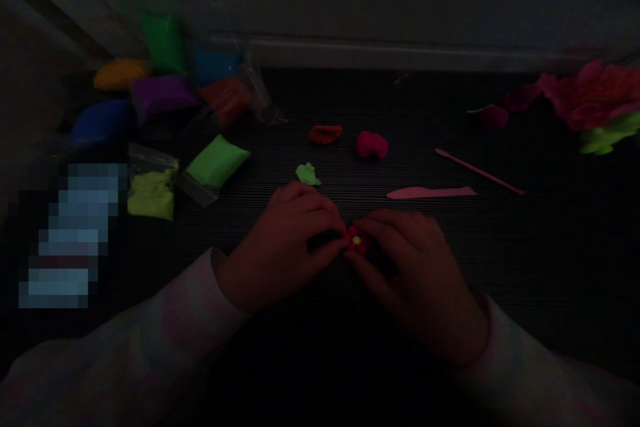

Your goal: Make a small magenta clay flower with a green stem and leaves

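Pretty dark in here, but both hands meet around a tiny pink flower with a yellow centre (pixel 356 241), so I'll use that flower as the landmark. Closest in are two pale striped cuffs (pixel 193 290), one on each side of it. The left hand (pixel 285 247) has thumb and fingertips pinched nearly together on the flower's left edge. The right hand (pixel 420 267) curls in from the other side, index finger just above the flower and thumb just below, a bit wider apart with the flower between them. Can't tell how hard either one is squeezing.

Just beyond the flower to the right lies a pink plastic knife (pixel 433 193), then a thin pink stick tool (pixel 480 172) at a slant. Beyond it and to the left there's a light green scrap of clay (pixel 308 174). Farther behind, a hot pink lump (pixel 371 145) and a reddish piece with a hollow middle (pixel 325 134).

Way left of the flower: a zip bag of yellow-green clay (pixel 151 193), a light green packet (pixel 217 163), then blue (pixel 101 122), purple (pixel 164 96) and green (pixel 165 42) ones farther back. Far right of it, a big ruffled pink flower shape (pixel 595 93), kinda blurry.
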### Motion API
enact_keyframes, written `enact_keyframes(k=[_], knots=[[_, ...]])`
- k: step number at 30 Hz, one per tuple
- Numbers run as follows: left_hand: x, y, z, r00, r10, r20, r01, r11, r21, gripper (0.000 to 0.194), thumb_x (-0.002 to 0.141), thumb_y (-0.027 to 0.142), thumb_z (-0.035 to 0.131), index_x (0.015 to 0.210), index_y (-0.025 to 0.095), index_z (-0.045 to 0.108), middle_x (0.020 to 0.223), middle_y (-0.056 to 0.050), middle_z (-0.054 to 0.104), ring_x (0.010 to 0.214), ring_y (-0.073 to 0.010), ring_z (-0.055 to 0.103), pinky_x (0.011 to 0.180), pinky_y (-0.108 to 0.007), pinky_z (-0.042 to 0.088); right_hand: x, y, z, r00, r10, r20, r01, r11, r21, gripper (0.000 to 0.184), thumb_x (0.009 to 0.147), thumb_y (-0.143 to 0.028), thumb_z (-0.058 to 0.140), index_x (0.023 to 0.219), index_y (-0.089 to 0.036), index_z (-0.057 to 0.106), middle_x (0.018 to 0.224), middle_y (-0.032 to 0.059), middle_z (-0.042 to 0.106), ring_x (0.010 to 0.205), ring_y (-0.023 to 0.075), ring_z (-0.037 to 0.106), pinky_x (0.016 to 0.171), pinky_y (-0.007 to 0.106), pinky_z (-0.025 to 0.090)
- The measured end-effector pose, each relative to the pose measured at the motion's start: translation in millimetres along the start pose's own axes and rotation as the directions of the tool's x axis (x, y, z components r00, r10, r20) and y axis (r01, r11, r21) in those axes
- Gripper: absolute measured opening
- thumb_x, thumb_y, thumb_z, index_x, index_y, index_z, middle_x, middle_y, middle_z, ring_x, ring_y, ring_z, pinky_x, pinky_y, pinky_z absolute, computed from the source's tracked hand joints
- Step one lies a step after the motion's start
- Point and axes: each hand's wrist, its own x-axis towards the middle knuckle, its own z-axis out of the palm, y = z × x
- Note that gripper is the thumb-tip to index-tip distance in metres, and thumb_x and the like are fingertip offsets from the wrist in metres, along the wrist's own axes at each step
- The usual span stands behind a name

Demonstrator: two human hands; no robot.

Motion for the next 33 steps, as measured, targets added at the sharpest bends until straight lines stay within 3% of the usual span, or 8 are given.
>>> enact_keyframes(k=[9, 12, 14, 17, 20, 26, 33], knots=[[-1.0, 4.0, -2.7, 0.999, -0.001, -0.046, -0.001, 0.999, -0.043, 0.011, 0.075, 0.023, 0.055, 0.082, 0.019, 0.062, 0.084, -0.001, 0.061, 0.086, -0.0155, 0.048, 0.080, -0.033, 0.039, -2.7, 0.4, -1.4, 0.999, 0.007, -0.041, -0.004, 0.998, 0.064, 0.029, 0.076, -0.028, 0.052, 0.102, -0.016, 0.053, 0.098, 0.0089, 0.059, 0.089, 0.0218, 0.052, 0.076, 0.041, 0.041], [-1.7, 4.4, -5.4, 0.983, 0.021, -0.184, -0.022, 1.000, -0.005, 0.010, 0.076, 0.018, 0.052, 0.080, 0.015, 0.061, 0.081, -0.003, 0.061, 0.083, -0.0148, 0.050, 0.077, -0.031, 0.041, -2.6, 1.4, -2.2, 0.999, 0.030, -0.034, -0.026, 0.994, 0.109, 0.027, 0.078, -0.023, 0.049, 0.104, -0.016, 0.051, 0.100, 0.0086, 0.058, 0.094, 0.0209, 0.051, 0.080, 0.041, 0.041], [-1.7, 1.2, -8.3, 0.950, 0.039, -0.311, -0.021, 0.998, 0.060, 0.010, 0.076, 0.016, 0.051, 0.078, 0.014, 0.061, 0.078, -0.004, 0.060, 0.080, -0.0150, 0.051, 0.075, -0.032, 0.042, -1.6, 2.7, -2.2, 0.998, 0.056, -0.041, -0.049, 0.987, 0.154, 0.026, 0.078, -0.023, 0.048, 0.104, -0.016, 0.051, 0.100, 0.0083, 0.058, 0.095, 0.0201, 0.051, 0.082, 0.040, 0.042], [-0.9, -8.4, -13.9, 0.901, 0.000, -0.435, 0.075, 0.985, 0.156, 0.011, 0.076, 0.018, 0.050, 0.077, 0.014, 0.061, 0.077, -0.005, 0.060, 0.078, -0.0161, 0.053, 0.073, -0.034, 0.044, 0.8, 5.2, -2.1, 0.991, 0.112, -0.072, -0.092, 0.968, 0.235, 0.024, 0.078, -0.023, 0.048, 0.100, -0.016, 0.053, 0.097, 0.0085, 0.058, 0.093, 0.0195, 0.053, 0.081, 0.039, 0.044], [-1.0, -16.7, -19.1, 0.881, -0.018, -0.472, 0.135, 0.967, 0.214, 0.013, 0.076, 0.019, 0.049, 0.080, 0.014, 0.061, 0.079, -0.006, 0.061, 0.080, -0.0183, 0.054, 0.071, -0.037, 0.045, 3.4, 7.3, -3.0, 0.982, 0.120, -0.143, -0.078, 0.960, 0.269, 0.020, 0.078, -0.023, 0.047, 0.095, -0.017, 0.055, 0.096, 0.0088, 0.059, 0.091, 0.0188, 0.055, 0.079, 0.037, 0.046], [-9.1, -7.5, -13.3, 0.893, 0.078, -0.443, 0.081, 0.941, 0.329, 0.013, 0.074, 0.015, 0.051, 0.079, 0.017, 0.063, 0.077, -0.005, 0.063, 0.076, -0.0183, 0.056, 0.069, -0.036, 0.045, 5.5, 9.4, -4.8, 0.958, 0.105, -0.268, -0.027, 0.960, 0.279, 0.016, 0.080, -0.022, 0.044, 0.087, -0.016, 0.057, 0.084, 0.0059, 0.061, 0.079, 0.0161, 0.059, 0.069, 0.032, 0.049], [-17.9, 2.2, 7.5, 0.885, 0.036, -0.464, 0.167, 0.907, 0.387, 0.015, 0.073, 0.014, 0.052, 0.081, 0.017, 0.065, 0.078, -0.006, 0.063, 0.076, -0.0202, 0.054, 0.066, -0.036, 0.043, 7.5, 20.6, 8.3, 0.958, 0.146, -0.248, -0.066, 0.950, 0.305, 0.021, 0.083, -0.030, 0.047, 0.095, -0.015, 0.054, 0.095, 0.0036, 0.058, 0.081, 0.0133, 0.056, 0.071, 0.034, 0.047]])
